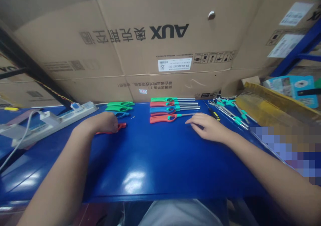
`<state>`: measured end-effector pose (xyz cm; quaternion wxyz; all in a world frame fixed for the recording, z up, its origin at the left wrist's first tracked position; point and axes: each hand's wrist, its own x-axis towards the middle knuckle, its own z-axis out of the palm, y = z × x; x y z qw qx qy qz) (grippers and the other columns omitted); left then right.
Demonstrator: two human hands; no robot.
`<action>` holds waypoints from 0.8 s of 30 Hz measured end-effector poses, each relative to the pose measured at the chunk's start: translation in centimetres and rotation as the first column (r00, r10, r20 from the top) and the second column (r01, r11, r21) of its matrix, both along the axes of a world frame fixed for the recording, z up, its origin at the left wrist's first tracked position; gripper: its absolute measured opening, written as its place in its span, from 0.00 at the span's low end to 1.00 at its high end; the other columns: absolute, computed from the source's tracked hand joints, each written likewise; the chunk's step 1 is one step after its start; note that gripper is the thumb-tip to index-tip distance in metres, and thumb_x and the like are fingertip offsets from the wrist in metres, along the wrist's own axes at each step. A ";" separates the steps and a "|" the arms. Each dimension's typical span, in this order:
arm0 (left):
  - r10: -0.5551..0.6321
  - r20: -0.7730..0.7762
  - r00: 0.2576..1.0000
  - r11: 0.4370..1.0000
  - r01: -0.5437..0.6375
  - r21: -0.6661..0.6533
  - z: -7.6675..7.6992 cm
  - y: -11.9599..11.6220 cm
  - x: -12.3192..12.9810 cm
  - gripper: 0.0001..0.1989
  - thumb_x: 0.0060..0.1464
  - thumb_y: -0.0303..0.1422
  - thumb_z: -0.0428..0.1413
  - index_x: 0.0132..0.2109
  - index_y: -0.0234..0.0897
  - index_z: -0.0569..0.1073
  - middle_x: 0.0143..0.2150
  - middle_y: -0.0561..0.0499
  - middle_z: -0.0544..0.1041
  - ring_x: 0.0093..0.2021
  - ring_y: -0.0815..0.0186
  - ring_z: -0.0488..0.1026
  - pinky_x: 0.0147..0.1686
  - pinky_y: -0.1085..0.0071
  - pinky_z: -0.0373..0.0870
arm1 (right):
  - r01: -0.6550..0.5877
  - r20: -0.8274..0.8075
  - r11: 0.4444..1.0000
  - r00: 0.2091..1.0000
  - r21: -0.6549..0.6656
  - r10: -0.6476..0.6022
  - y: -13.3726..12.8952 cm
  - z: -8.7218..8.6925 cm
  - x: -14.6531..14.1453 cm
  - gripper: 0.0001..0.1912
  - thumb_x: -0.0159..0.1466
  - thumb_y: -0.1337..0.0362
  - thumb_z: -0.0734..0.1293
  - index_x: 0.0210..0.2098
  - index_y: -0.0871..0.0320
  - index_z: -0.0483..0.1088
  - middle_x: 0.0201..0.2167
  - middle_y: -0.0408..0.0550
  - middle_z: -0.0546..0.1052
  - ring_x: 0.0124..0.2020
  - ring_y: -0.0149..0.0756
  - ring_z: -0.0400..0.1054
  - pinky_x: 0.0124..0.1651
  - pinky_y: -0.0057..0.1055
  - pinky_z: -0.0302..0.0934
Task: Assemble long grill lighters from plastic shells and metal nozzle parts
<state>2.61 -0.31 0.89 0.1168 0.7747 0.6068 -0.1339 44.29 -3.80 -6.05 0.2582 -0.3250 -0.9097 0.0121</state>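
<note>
My left hand (105,124) lies curled over a red plastic lighter handle (122,127) on the blue tabletop (160,165), and its middle is hidden under my palm. Just beyond it sit two green handles (119,106) and a blue handle (120,114), all without nozzles. A tiny metal pin (133,117) lies to their right. My right hand (205,127) rests flat with its fingers apart, holding nothing. Its fingertips are close to the metal nozzle of an orange-red long-nozzle lighter (163,118), the nearest of several finished lighters (173,104) lined up side by side.
A white power strip (57,122) with a plugged-in white cable (20,142) lies at the left. A yellow-handled screwdriver (214,115) and a heap of metal nozzles with teal fittings (228,112) lie at the right. Large cardboard cartons (140,42) stand behind the table.
</note>
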 end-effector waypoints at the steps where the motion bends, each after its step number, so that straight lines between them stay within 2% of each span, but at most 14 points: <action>1: -0.034 0.029 0.999 0.999 0.035 -0.039 0.0 -0.3 0.3 0.04 0.40 0.30 0.59 0.22 0.38 0.78 0.21 0.50 0.76 0.24 0.61 0.70 0.28 0.69 0.61 | -0.027 0.007 1.000 1.000 -0.014 0.027 -0.4 0.0 -0.5 0.14 0.68 0.70 0.60 0.46 0.56 0.76 0.38 0.50 0.81 0.40 0.41 0.74 0.47 0.42 0.69; 3: -0.120 0.115 0.986 0.986 0.132 -0.104 0.0 -1.2 1.3 0.04 0.40 0.30 0.59 0.22 0.39 0.77 0.21 0.52 0.76 0.24 0.62 0.70 0.28 0.70 0.63 | -0.081 0.022 0.995 0.996 -0.051 0.082 -1.4 0.1 -1.6 0.14 0.69 0.70 0.60 0.46 0.56 0.76 0.37 0.51 0.80 0.39 0.40 0.74 0.46 0.40 0.69; 6: -0.228 0.227 0.947 0.960 0.258 -0.112 -0.4 -3.0 4.3 0.06 0.48 0.31 0.56 0.26 0.40 0.77 0.25 0.53 0.78 0.27 0.63 0.73 0.27 0.72 0.63 | -0.156 0.024 0.984 0.987 -0.089 0.158 -2.9 0.3 -3.3 0.14 0.70 0.67 0.61 0.50 0.55 0.75 0.45 0.53 0.79 0.45 0.40 0.73 0.49 0.40 0.68; 7: -0.264 0.265 0.927 0.952 0.294 -0.082 -0.9 -3.6 5.6 0.06 0.51 0.31 0.56 0.29 0.40 0.78 0.28 0.53 0.79 0.29 0.64 0.74 0.28 0.73 0.64 | -0.172 0.034 0.980 0.984 -0.102 0.176 -3.4 0.3 -3.7 0.14 0.70 0.66 0.61 0.52 0.55 0.74 0.48 0.53 0.77 0.47 0.41 0.72 0.50 0.40 0.68; 9: -0.425 0.391 0.817 0.898 0.436 0.065 -2.2 -4.9 8.4 0.07 0.58 0.30 0.56 0.34 0.41 0.78 0.33 0.52 0.80 0.32 0.65 0.75 0.32 0.73 0.66 | -0.200 0.063 0.973 0.976 -0.118 0.209 -4.0 0.2 -4.4 0.16 0.69 0.64 0.63 0.56 0.54 0.72 0.52 0.54 0.75 0.50 0.42 0.71 0.52 0.41 0.68; 11: -0.537 0.460 0.707 0.839 0.506 0.201 -3.9 -6.2 11.1 0.06 0.62 0.30 0.55 0.39 0.40 0.78 0.38 0.51 0.80 0.36 0.65 0.76 0.38 0.72 0.68 | -0.218 0.093 0.966 0.968 -0.135 0.232 -4.3 0.2 -4.6 0.17 0.68 0.62 0.65 0.56 0.54 0.71 0.54 0.55 0.73 0.51 0.43 0.70 0.53 0.42 0.67; 14: -0.614 0.448 0.650 0.789 0.488 0.374 -6.3 -7.6 13.8 0.06 0.65 0.32 0.55 0.38 0.36 0.74 0.35 0.48 0.78 0.36 0.63 0.73 0.38 0.70 0.68 | -0.240 0.108 0.954 0.959 -0.178 0.261 -4.2 0.3 -4.6 0.10 0.69 0.63 0.65 0.49 0.54 0.73 0.49 0.52 0.75 0.49 0.41 0.70 0.52 0.40 0.66; 16: -0.625 0.470 0.623 0.779 0.458 0.428 -7.1 -7.9 14.6 0.07 0.65 0.32 0.56 0.36 0.36 0.73 0.33 0.49 0.76 0.35 0.63 0.72 0.38 0.69 0.68 | -0.253 0.102 0.943 0.955 -0.216 0.280 -4.1 0.5 -4.5 0.07 0.70 0.63 0.64 0.44 0.55 0.73 0.44 0.49 0.76 0.46 0.39 0.70 0.50 0.38 0.66; 18: -0.613 0.534 0.583 0.790 0.440 0.426 -7.4 -7.9 14.7 0.07 0.64 0.32 0.57 0.36 0.36 0.73 0.33 0.50 0.76 0.36 0.63 0.71 0.39 0.69 0.69 | -0.255 0.101 0.936 0.953 -0.242 0.286 -4.0 0.7 -4.3 0.06 0.70 0.62 0.64 0.43 0.55 0.73 0.41 0.47 0.77 0.45 0.39 0.71 0.49 0.36 0.65; 21: -0.557 0.647 0.521 0.828 0.405 0.388 -7.1 -7.6 14.3 0.03 0.61 0.31 0.59 0.42 0.37 0.75 0.40 0.48 0.77 0.43 0.63 0.73 0.44 0.69 0.71 | -0.234 0.127 0.939 0.954 -0.251 0.271 -4.0 1.0 -4.0 0.05 0.69 0.64 0.65 0.39 0.55 0.73 0.39 0.47 0.76 0.43 0.38 0.71 0.45 0.33 0.63; 24: -0.531 0.691 0.490 0.844 0.375 0.383 -7.0 -7.3 13.9 0.11 0.60 0.30 0.60 0.50 0.39 0.75 0.48 0.46 0.76 0.50 0.62 0.73 0.52 0.66 0.71 | -0.183 0.123 0.942 0.966 -0.282 0.225 -3.9 1.5 -3.6 0.02 0.68 0.66 0.66 0.37 0.55 0.71 0.36 0.45 0.76 0.38 0.36 0.70 0.40 0.31 0.61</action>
